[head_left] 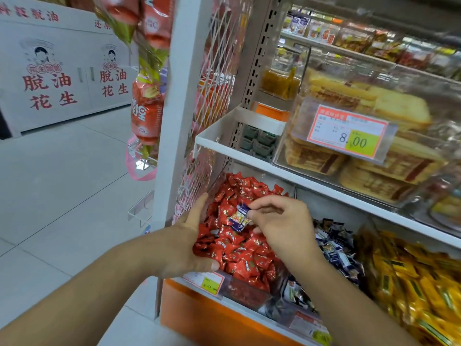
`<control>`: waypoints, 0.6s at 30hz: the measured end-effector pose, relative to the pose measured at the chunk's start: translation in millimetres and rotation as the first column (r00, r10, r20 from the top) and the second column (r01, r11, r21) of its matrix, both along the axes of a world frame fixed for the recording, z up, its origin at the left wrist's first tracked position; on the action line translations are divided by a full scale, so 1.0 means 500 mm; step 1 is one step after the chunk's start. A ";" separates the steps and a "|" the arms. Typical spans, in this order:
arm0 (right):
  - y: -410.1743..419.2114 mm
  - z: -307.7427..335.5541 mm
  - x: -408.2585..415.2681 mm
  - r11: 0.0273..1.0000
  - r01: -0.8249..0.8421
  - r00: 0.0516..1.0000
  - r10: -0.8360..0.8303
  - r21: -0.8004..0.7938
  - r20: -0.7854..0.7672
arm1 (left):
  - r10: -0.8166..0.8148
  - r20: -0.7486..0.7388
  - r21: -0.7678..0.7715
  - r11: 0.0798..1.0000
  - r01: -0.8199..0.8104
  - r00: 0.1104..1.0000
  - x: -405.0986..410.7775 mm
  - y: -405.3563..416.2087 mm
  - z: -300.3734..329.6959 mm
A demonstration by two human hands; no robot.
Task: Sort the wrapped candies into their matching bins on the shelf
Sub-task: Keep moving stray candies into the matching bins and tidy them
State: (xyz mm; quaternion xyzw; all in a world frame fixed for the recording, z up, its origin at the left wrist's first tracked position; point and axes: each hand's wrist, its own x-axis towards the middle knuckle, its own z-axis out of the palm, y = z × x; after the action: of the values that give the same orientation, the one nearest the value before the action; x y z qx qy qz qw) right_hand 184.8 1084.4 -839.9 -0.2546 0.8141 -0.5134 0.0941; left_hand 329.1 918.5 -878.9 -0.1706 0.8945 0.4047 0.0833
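Note:
A clear bin holds a heap of red wrapped candies (245, 255) on the lower shelf. My right hand (282, 226) pinches a single dark-blue and white wrapped candy (240, 218) between thumb and fingertips, just above the red heap. My left hand (189, 243) lies along the left side of that bin, fingers straight and thumb at the front rim, touching the red candies. To the right sits a bin of dark-blue and white candies (336, 250), and further right a bin of yellow wrapped candies (414, 290).
A white shelf board (299, 176) hangs close above the bins, carrying clear boxes of biscuits with an 8.00 price tag (348, 132). A wire mesh side panel (212, 101) stands left of the bins. Price labels (209, 282) sit on the orange shelf front. Tiled floor lies to the left.

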 end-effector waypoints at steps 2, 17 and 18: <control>0.063 0.016 0.002 0.998 0.026 1.000 -0.025 -0.052 0.016 | 0.013 -0.033 0.002 1.000 -0.013 0.999 -0.003 -0.001 -0.004; 0.276 -0.005 -0.051 0.929 0.180 0.959 -0.092 0.325 -0.270 | 0.038 -0.134 0.026 0.999 -0.034 0.990 -0.011 -0.015 -0.032; 0.266 -0.004 -0.045 0.931 0.161 0.956 -0.064 0.328 -0.287 | 0.037 -0.139 0.036 0.999 -0.032 0.990 -0.011 -0.014 -0.031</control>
State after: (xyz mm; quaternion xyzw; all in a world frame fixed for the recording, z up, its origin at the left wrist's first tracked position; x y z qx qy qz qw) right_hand 162.5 1217.6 -841.6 -0.2542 0.9105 -0.3261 -0.0047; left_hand 323.5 911.5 -894.6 -0.1557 0.8881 0.4322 0.0164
